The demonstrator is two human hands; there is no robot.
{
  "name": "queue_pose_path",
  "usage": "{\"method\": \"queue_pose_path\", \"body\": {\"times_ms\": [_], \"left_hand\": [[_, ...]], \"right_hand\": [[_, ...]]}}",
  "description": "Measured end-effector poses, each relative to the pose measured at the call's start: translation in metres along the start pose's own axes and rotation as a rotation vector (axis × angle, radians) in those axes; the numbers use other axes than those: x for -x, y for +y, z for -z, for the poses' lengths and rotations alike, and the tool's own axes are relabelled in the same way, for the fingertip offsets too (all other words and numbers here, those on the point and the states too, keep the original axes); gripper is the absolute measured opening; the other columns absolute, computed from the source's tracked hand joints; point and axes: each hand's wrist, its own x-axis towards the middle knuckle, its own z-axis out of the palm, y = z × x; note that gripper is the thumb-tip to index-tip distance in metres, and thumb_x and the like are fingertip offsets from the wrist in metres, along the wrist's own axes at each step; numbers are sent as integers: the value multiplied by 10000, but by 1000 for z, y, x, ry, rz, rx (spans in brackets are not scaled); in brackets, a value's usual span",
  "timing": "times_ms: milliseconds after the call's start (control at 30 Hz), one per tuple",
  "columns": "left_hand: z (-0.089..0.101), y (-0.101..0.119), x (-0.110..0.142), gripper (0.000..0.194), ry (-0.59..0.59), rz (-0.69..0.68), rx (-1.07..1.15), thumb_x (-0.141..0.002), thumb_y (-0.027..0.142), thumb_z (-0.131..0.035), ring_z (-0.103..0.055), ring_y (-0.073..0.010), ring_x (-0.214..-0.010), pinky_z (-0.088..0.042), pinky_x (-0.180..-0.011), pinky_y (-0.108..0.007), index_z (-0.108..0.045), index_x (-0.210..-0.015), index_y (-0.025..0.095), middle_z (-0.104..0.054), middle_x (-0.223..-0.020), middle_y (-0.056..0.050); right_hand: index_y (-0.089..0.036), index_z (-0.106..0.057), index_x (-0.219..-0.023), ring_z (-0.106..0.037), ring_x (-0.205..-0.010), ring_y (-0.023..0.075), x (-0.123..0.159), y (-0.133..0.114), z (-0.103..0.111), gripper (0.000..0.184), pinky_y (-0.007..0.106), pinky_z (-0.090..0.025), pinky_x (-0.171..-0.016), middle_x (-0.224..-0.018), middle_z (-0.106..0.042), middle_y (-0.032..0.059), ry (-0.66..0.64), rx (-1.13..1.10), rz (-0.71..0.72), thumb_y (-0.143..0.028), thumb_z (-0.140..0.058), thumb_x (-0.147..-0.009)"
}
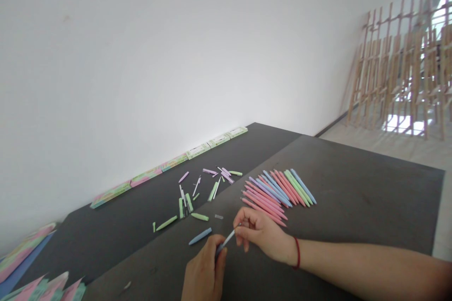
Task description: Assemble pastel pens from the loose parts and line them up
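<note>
My left hand (204,269) and my right hand (257,237), which wears a red cord bracelet (297,253), hold a slim pale blue pen (227,239) between them. The left hand grips its lower part, and the right fingertips pinch its upper end. A pale blue pen barrel (200,236) lies just beyond my left hand. Past my right hand, a fan of pink, blue, green and purple pens (277,194) lies on the dark tabletop (339,183). Loose pastel pen parts and clear refills (199,190) are scattered further left.
Pastel pen boxes (169,163) stand in a row along the white wall (141,56) on a second dark table (116,230). Stacked packaging (42,287) sits at the lower left. A wooden lattice frame (399,70) leans at the far right, beyond the table edge.
</note>
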Motion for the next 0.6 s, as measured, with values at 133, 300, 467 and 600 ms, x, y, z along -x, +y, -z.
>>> {"method": "queue_pose_path", "body": {"times_ms": [133, 300, 467, 600], "left_hand": [[2, 3, -2, 163, -25, -22, -70, -916, 282, -357, -676, -150, -677, -458, -582, -218, -512, -952, 251, -687, -774, 8], [2, 2, -1, 174, -13, -52, -124, -933, 257, -325, -668, -136, -647, -446, -568, -215, -498, -927, 253, -663, -724, 26], [0, -1, -1, 231, -26, -90, -202, -944, 266, -301, -641, -133, -587, -409, -519, -212, -484, -804, 255, -630, -657, 34], [-2, -3, -1, 260, -85, -50, -208, -948, 251, -273, -637, -134, -596, -397, -525, -213, -475, -784, 248, -622, -651, 27]], "right_hand": [[-145, -501, -786, -516, -456, 72, 1, 0, 0, 228, 185, -425, -443, -589, -597, -20, 3, 15, 25, -329, -634, -765], [-144, -499, -796, -521, -459, 74, 1, 6, -1, 225, 191, -436, -446, -596, -598, -18, -26, 15, 0, -327, -628, -768], [-150, -495, -775, -517, -457, 75, 0, 11, -5, 230, 188, -428, -434, -571, -579, -29, -19, 5, -30, -332, -633, -751], [-156, -494, -764, -516, -456, 77, -2, 13, -8, 237, 186, -421, -428, -561, -571, -37, -9, -6, -39, -337, -643, -732]]}}
